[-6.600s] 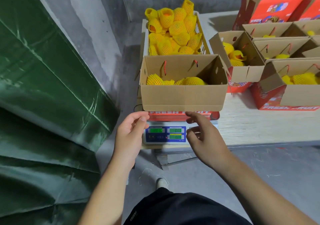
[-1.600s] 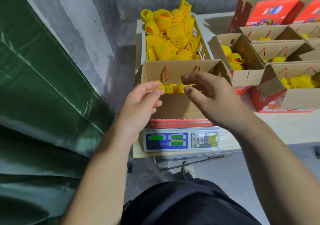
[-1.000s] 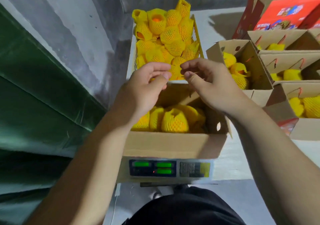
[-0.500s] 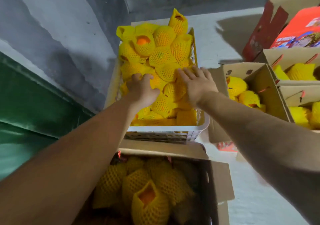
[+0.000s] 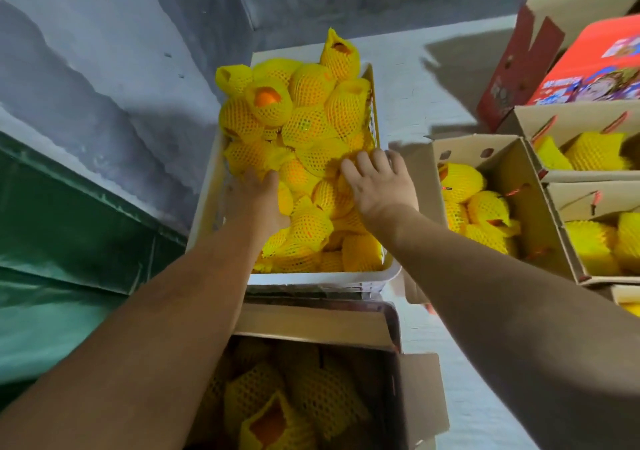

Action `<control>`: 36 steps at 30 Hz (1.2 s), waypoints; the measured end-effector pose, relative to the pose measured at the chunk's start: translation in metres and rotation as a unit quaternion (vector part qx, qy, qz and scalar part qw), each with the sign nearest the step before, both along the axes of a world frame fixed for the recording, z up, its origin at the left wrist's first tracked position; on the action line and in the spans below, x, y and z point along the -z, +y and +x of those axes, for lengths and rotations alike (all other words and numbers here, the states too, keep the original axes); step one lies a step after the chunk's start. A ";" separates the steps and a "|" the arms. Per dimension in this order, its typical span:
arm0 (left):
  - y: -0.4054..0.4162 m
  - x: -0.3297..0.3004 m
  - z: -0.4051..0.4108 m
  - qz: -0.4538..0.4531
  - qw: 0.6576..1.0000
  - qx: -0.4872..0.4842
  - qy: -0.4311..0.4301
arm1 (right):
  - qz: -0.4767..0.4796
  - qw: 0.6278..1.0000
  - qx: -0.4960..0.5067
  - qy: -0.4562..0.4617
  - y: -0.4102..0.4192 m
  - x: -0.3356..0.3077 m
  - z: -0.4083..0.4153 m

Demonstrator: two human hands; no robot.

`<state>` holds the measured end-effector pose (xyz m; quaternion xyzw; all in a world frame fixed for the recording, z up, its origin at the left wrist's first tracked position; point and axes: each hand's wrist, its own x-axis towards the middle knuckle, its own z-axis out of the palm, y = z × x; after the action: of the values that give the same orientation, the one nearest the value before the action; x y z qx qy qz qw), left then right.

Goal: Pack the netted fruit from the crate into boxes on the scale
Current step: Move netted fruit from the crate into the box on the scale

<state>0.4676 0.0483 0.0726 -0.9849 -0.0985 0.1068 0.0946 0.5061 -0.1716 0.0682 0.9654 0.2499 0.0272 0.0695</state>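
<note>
A white crate (image 5: 322,278) heaped with fruit in yellow foam nets (image 5: 308,127) stands on the table ahead of me. Both my hands are down in the pile. My left hand (image 5: 256,200) is pushed in at the crate's left side, its fingertips buried between netted fruit, so its grip is hidden. My right hand (image 5: 381,183) lies with fingers spread over the netted fruit by the crate's right wall. Just below the crate, an open cardboard box (image 5: 311,325) holds several netted fruit (image 5: 287,411) in shadow. The scale under it is out of sight.
To the right stand open cardboard boxes (image 5: 519,186) with netted fruit inside, and further boxes with red printed lids (image 5: 588,72) behind them. A grey wall and green sheeting (image 5: 69,228) close off the left. White tabletop (image 5: 415,103) shows between crate and boxes.
I have leaned forward, so the scale display has dropped out of view. Both hands left the box, reached over the crate and sank lower into the fruit pile.
</note>
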 end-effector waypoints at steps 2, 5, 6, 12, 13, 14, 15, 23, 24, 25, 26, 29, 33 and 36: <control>0.000 -0.004 -0.004 -0.037 0.999 -0.015 -0.022 | -0.007 1.000 0.003 -0.007 0.001 0.004 -0.002; 0.001 -0.028 -0.012 -0.262 0.959 -0.074 -0.074 | -0.029 0.999 0.014 -0.005 0.004 0.006 -0.001; -0.003 -0.041 -0.018 -0.356 0.923 -0.108 -0.096 | -0.035 0.999 0.015 -0.002 0.004 0.007 0.000; -0.031 -0.091 -0.107 -0.756 0.589 -0.250 -0.137 | 0.036 0.999 -0.004 -0.028 -0.001 0.005 -0.002; -0.034 -0.096 -0.127 -0.794 0.536 -0.259 -0.125 | 0.042 0.998 -0.007 -0.036 -0.001 0.003 -0.004; -0.036 -0.100 -0.148 -0.815 0.498 -0.267 -0.125 | 0.046 0.998 -0.012 -0.044 -0.001 0.002 -0.008; -0.036 -0.105 -0.167 -0.830 0.466 -0.275 -0.134 | 0.052 0.997 -0.015 -0.048 -0.002 0.000 -0.013; 0.003 -0.133 -0.286 -0.899 0.317 -0.252 -0.167 | 0.277 0.961 0.000 0.009 -0.014 -0.057 -0.098; 0.007 -0.131 -0.297 -0.895 0.322 -0.263 -0.164 | 0.330 0.943 -0.012 0.036 -0.014 -0.073 -0.115; 0.011 -0.129 -0.306 -0.892 0.327 -0.269 -0.155 | 0.377 0.924 -0.023 0.059 -0.015 -0.088 -0.135; 0.013 -0.128 -0.314 -0.891 0.337 -0.268 -0.146 | 0.416 0.906 -0.031 0.073 -0.015 -0.103 -0.157; 0.024 -0.125 -0.333 -0.878 0.362 -0.288 -0.125 | 0.535 0.841 -0.005 0.085 -0.013 -0.131 -0.235; 0.043 -0.121 -0.355 -0.882 0.317 -0.330 -0.112 | 0.713 0.689 0.113 0.069 -0.002 -0.133 -0.341; 0.044 -0.124 -0.356 -0.887 0.319 -0.312 -0.119 | 0.762 0.613 0.179 0.111 0.013 -0.125 -0.401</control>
<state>0.1113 0.0918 0.1967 -0.3800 -0.2549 0.0333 -0.8885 0.1052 -0.1590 0.1936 0.6920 -0.0324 0.0875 -0.7158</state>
